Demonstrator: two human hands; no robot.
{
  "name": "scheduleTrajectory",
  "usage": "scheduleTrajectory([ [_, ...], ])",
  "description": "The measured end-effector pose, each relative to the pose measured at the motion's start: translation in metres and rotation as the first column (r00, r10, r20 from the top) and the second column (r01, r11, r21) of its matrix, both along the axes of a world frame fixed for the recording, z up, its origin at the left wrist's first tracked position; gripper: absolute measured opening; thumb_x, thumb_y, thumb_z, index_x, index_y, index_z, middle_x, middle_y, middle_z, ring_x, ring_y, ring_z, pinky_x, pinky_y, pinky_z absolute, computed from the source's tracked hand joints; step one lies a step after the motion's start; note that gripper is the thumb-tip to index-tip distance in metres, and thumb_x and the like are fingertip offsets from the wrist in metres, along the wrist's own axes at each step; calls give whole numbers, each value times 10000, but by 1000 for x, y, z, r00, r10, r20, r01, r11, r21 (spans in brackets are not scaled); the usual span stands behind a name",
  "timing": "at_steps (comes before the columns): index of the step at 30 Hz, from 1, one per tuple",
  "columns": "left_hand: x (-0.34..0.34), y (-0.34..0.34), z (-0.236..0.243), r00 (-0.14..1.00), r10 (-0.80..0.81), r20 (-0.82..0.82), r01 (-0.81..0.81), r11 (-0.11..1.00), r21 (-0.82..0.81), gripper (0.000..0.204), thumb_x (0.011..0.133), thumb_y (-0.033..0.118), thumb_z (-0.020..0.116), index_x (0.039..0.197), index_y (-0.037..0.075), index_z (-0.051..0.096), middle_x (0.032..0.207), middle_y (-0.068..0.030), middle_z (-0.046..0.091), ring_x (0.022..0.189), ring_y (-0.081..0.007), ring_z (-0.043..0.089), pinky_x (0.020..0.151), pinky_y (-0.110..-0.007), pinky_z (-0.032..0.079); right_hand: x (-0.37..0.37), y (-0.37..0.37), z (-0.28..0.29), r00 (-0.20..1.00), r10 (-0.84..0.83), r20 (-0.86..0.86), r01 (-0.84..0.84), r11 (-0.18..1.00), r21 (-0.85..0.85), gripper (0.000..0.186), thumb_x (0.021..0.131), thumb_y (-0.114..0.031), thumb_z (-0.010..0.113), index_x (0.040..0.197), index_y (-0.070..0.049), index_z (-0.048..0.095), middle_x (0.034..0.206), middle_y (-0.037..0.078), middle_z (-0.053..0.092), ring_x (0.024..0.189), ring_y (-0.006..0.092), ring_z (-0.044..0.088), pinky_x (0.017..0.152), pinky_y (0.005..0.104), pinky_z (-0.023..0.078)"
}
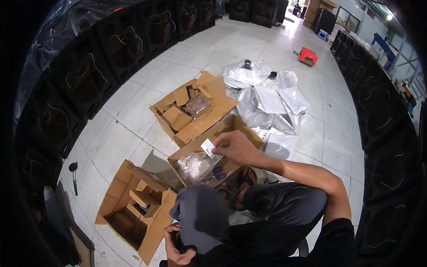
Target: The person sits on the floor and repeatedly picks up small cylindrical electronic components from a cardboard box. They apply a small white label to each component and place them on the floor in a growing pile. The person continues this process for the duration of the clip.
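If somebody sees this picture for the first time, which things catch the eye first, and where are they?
At centre, the right hand holds a small white card over an open cardboard box. Behind it lie crumpled clear plastic bags on the tiled floor. At bottom, the left hand grips something dark beside the knee.

The scene is lit evenly by daylight from the far right, where a ceiling lamp [389, 17] is blown out. Glare is thrown off the pale floor tiles [191, 58] and plastic bags [271, 95]. Soft shadows are cast beside the cardboard boxes [133, 213]. Edges are bent and darkened by fisheye vignetting; focus is softened throughout.
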State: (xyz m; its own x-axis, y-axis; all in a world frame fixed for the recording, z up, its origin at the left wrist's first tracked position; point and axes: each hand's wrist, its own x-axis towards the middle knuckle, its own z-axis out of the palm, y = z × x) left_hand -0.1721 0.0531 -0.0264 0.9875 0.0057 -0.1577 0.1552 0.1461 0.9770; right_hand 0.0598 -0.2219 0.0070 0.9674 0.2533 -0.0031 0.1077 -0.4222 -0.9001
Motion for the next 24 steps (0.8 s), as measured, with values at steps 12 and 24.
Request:
scheduleTrajectory([
  [12,6,17,17,973,-226,-41,230,967,108,674,648,66,683,1247,36,376,1258,-123,403,1278,-245,369,1107,-349,253,14,-9,-16,988,4,154,13,993,-114,232,807,-141,704,973,20,678,808,96,691,727,164,654,666,295,514],
  [24,13,18,22,949,-276,155,224,932,284,559,675,92,706,1144,38,407,1076,-116,414,1046,-247,455,960,-312,344,-3,8,8,990,-23,-141,24,1000,6,178,866,-84,651,999,34,644,856,64,680,778,90,611,738,231,480],
])
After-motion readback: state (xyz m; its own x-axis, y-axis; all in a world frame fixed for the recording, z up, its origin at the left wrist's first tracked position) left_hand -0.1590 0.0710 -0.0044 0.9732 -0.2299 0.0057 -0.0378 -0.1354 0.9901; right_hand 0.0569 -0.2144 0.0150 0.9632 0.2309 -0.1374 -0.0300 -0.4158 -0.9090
